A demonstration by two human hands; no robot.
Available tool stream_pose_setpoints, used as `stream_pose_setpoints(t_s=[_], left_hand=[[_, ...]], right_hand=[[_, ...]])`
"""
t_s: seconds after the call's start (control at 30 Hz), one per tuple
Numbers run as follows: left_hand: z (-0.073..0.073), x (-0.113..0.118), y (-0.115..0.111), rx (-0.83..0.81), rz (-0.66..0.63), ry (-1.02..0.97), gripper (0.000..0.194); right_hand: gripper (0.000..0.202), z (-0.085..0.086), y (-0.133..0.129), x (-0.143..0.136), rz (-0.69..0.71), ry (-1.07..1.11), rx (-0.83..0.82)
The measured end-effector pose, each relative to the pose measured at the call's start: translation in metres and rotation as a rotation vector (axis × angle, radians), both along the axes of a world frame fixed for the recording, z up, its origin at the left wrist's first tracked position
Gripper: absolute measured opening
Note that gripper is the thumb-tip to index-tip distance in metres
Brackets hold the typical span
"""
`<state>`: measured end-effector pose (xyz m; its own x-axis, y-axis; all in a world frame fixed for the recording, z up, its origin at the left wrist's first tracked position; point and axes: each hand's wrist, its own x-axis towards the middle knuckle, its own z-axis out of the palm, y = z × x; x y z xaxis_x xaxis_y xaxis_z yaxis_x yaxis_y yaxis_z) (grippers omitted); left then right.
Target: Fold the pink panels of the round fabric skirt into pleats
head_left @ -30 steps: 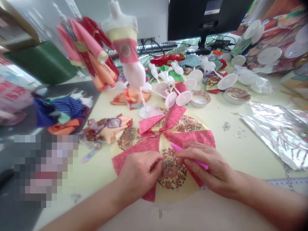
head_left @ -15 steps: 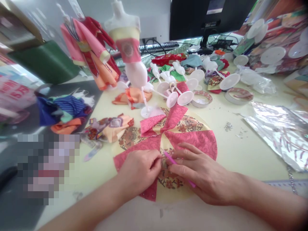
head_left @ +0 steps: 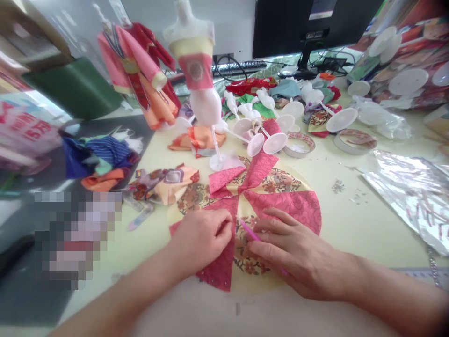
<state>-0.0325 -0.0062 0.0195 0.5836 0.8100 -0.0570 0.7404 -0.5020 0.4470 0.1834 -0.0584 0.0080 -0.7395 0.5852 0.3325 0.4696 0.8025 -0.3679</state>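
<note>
A round piece of yellow floral cloth (head_left: 250, 267) with pink patterned panels (head_left: 293, 206) lies spread on the table in front of me. My left hand (head_left: 206, 234) rests on its left side, thumb and fingers pinched together; what they hold, if anything, is hidden. My right hand (head_left: 298, 252) lies over the right side, fingers fairly straight, with a slim pink pen-like stick (head_left: 249, 230) held under the thumb and fingers. The stick's tip points up-left, close to my left fingertips but apart from them. Tiny shiny dots show on the lower pink panel (head_left: 219, 271).
Behind the cloth stands a small white dress-form mannequin (head_left: 205, 106). White doll stands (head_left: 275, 142), tape rolls (head_left: 355, 141) and doll clothes (head_left: 171, 182) lie around. Small shiny bits (head_left: 338, 186) and silvery film (head_left: 410, 196) are at the right, a monitor (head_left: 280, 37) at the back.
The whole view has shifted slightly, moving the scene to the right. My left hand has drawn back a little from the stick's tip, baring more of the lower pink panel. My right hand keeps its grip.
</note>
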Motion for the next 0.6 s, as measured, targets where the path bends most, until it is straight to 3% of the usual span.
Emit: stream_pose_setpoints(t_s=[0.2, 0.4, 0.6], left_hand=[[0.008, -0.006, 0.013, -0.016, 0.042, 0.096, 0.015], [0.014, -0.015, 0.026, -0.040, 0.097, 0.231, 0.021], [0.010, -0.017, 0.033, -0.002, 0.153, 0.174, 0.019]], right_hand=[[0.037, 0.002, 0.007, 0.011, -0.040, 0.086, 0.102], [0.034, 0.003, 0.013, 0.025, -0.145, -0.044, 0.254], [0.030, 0.000, 0.012, 0.023, -0.105, -0.131, 0.206]])
